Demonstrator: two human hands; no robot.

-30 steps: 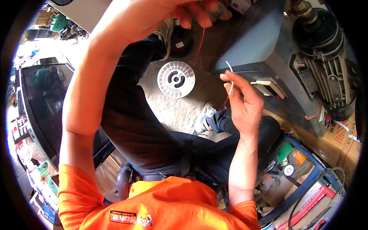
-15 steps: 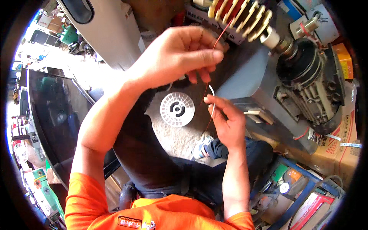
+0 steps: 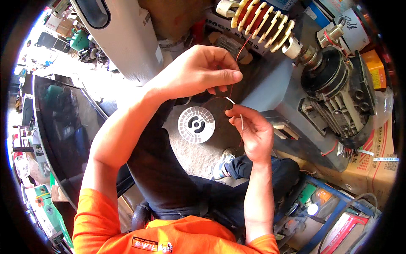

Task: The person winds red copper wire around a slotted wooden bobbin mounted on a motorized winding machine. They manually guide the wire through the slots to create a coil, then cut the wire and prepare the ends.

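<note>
A thin reddish wire (image 3: 242, 47) runs down from the cream ribbed coil former (image 3: 270, 30) to my left hand (image 3: 196, 70). My left thumb and fingers are closed around it, the fingertips partly hidden behind the thumb. Lower and to the right, my right hand (image 3: 256, 133) pinches a narrow white sleeve tube (image 3: 230, 100). The tube's upper end points up-left, and another white length shows below the fingertips. Fine wire curves leftward from the tube's upper end, and a strand hangs below the right hand.
A white slotted disc (image 3: 196, 136) lies on the floor beyond my knees. At right, a motor (image 3: 338, 93) with a black pulley sits on a grey metal housing (image 3: 270, 91). A dark screen panel (image 3: 63, 139) stands left; a blue-framed rack (image 3: 334, 190) holds parts at lower right.
My left hand has dropped slightly and its fingers have curled in more. The white tube's upper end has tipped left, and a fine wire now arcs leftward from it.
</note>
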